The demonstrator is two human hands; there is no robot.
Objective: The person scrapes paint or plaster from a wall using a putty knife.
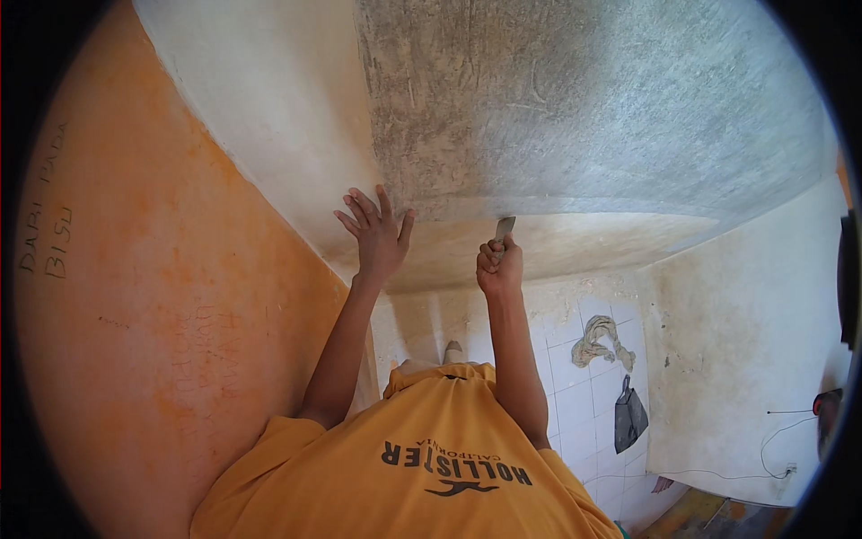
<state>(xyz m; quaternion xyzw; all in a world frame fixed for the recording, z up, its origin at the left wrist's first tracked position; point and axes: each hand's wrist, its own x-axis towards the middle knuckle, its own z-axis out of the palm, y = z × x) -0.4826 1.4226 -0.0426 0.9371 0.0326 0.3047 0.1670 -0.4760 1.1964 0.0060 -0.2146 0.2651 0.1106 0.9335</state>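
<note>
The right hand (pixel 499 267) holds a scraper (pixel 505 228) in a closed grip, blade protruding above the fist.

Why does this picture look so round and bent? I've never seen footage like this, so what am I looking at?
There is no machine here. A person wears a wide fisheye camera on the head, so the picture is round and straight edges curve toward its rim. The yellow shirt at the bottom is the wearer's own, and both arms reach out from it.

The left hand is open, fingers spread against a pale plastered surface. The right hand is closed around a scraping tool, whose flat metal blade meets a rough grey surface.

An orange wall fills the left. Farther back, a tiled white wall has a crumpled cloth and a dark bag hanging on it.
</note>
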